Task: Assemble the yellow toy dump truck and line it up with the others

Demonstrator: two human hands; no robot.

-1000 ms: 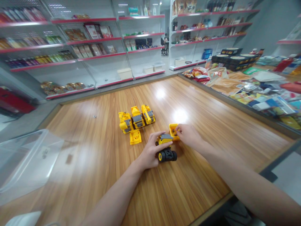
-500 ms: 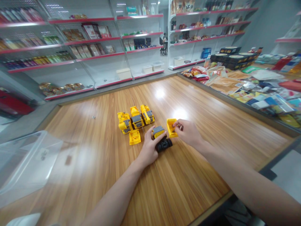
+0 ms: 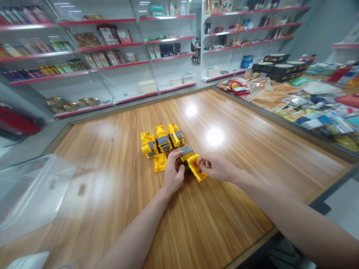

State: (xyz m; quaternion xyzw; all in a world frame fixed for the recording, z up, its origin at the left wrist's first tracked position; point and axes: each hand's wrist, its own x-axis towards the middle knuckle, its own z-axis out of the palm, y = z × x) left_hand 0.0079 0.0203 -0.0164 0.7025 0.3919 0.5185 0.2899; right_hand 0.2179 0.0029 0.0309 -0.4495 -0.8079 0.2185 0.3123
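Note:
My left hand (image 3: 174,170) grips a yellow and black toy truck (image 3: 186,152) with a grey windscreen, fingers round its side. In my right hand (image 3: 214,165) is a yellow dump bed (image 3: 197,169), pinched at its inner wall and tilted over the rear of the truck's black chassis. Whether bed and chassis touch, I cannot tell. Just left of my left hand lies a loose yellow toy part (image 3: 160,162). Behind it stand three yellow toy vehicles in a row: one at left (image 3: 148,145), a mixer truck (image 3: 163,139) and a crane truck (image 3: 176,135).
A clear plastic bin (image 3: 36,194) stands at the left of the wooden table (image 3: 112,224). On the right, a neighbouring surface holds packaged goods (image 3: 308,104) and black boxes (image 3: 280,69). Stocked shelves (image 3: 112,46) line the back.
My right hand has brought the dump bed left and down, from beside the truck to over its rear chassis. My left hand has shifted slightly left and now grips the truck's side.

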